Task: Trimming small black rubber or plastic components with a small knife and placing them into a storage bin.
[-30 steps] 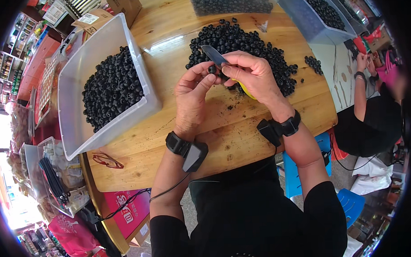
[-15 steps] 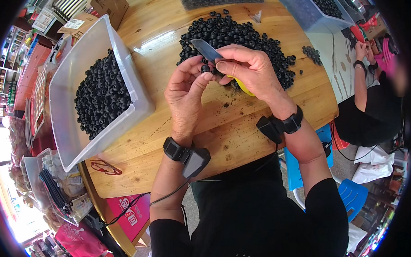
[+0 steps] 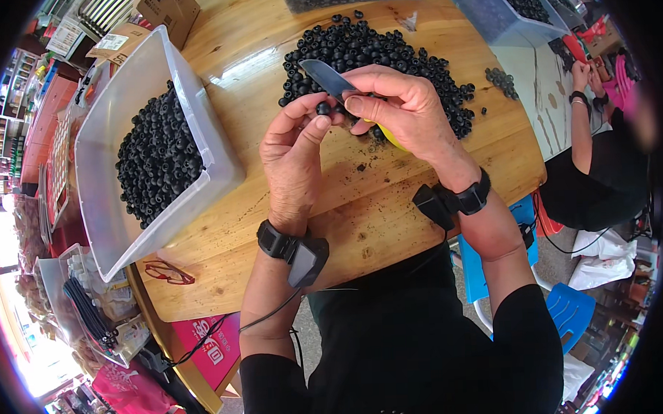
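Note:
Over the wooden table point(image 3: 276, 282), my left hand point(image 3: 293, 153) pinches a small, round, black bead-like piece point(image 3: 323, 107) between thumb and fingertips. My right hand point(image 3: 408, 113) grips a knife point(image 3: 328, 79) with a yellow handle, its blade pointing up and left past the piece. The right thumb rests near the base of the blade, and the two hands nearly meet. Most of the handle is hidden by the right hand. Just beyond them spreads a heap of similar black pieces point(image 3: 355, 42). Dark crumbs lie on the wood below my hands.
A translucent tub point(image 3: 231, 163) holding many black pieces stands on the left. Red glasses point(image 3: 169, 272) lie near the front left edge. More bins point(image 3: 478, 16) stand at the far side. Another person's arm point(image 3: 581, 132) works at right, near a blue chair point(image 3: 569, 315).
My left hand and the pinched piece have shifted slightly left. The knife blade has also moved a little left and up, still close to the piece.

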`<state>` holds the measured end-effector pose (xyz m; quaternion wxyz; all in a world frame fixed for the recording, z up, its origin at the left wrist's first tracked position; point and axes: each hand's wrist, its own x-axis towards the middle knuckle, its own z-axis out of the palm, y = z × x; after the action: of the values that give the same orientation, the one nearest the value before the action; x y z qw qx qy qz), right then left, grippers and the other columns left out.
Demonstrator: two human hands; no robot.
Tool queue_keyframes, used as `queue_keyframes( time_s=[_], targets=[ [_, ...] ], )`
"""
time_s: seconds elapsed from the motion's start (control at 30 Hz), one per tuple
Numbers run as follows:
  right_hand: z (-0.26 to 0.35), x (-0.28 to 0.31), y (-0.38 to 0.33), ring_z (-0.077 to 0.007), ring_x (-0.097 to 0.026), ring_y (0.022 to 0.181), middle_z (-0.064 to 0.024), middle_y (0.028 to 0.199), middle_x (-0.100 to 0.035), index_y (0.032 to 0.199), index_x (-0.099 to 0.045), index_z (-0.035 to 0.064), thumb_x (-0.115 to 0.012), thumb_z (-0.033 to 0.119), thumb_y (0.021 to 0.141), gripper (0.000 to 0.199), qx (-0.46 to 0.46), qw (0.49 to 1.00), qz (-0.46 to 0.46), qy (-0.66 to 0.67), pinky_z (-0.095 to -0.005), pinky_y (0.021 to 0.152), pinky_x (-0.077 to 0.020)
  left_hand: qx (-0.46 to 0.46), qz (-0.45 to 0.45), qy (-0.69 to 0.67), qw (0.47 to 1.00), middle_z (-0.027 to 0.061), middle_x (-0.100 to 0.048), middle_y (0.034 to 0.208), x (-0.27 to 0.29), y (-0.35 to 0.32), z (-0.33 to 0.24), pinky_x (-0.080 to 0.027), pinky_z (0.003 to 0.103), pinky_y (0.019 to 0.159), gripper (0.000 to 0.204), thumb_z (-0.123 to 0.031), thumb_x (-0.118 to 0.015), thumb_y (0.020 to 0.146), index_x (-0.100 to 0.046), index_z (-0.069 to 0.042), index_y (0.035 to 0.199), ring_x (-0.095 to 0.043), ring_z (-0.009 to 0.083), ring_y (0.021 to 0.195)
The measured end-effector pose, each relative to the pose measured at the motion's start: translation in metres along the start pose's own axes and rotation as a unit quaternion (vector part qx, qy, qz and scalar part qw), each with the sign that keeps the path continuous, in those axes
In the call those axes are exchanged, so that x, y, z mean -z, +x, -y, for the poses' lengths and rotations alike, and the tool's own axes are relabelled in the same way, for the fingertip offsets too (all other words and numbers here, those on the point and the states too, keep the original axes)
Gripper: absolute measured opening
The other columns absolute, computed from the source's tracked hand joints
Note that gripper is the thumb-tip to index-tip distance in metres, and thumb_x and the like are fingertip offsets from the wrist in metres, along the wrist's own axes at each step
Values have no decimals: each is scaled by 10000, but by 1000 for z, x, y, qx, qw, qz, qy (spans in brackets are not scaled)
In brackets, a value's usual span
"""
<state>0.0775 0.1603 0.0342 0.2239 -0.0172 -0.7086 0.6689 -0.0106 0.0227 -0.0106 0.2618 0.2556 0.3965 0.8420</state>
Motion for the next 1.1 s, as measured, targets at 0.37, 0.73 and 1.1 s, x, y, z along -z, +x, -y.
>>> queue_keyframes(
  time_s=[0.37, 0.73, 1.1],
  targets=[
    [-16, -11, -3, -65, -611, 717, -52, 1051, -624, 1084, -643, 29, -596, -15, 852, 240, 113, 983, -18, -141, -185, 591, -521, -4, -39, 39, 998, 53, -651, 979, 4, -4, 11, -494, 248, 815, 253, 63, -609, 829, -621, -2, 1074, -604, 113, 884],
    [-5, 2, 0, -85, -624, 679, -42, 873, -652, 1041, -653, 4, -603, 13, 862, 186, -61, 998, -24, 6, -196, 585, -515, 8, -2, 33, 999, 86, -657, 1020, -1, -3, 10, -481, 263, 852, 263, 58, -591, 839, -620, 19, 1098, -612, 140, 903],
    [-8, -10, -4, -71, -611, 670, -27, 884, -627, 1031, -653, 0, -612, -9, 846, 190, 76, 985, -26, -152, -178, 558, -500, -1, -10, 15, 1000, 105, -659, 985, 0, -6, 10, -506, 293, 819, 254, 76, -577, 837, -627, 16, 1079, -625, 166, 859]
  ],
)
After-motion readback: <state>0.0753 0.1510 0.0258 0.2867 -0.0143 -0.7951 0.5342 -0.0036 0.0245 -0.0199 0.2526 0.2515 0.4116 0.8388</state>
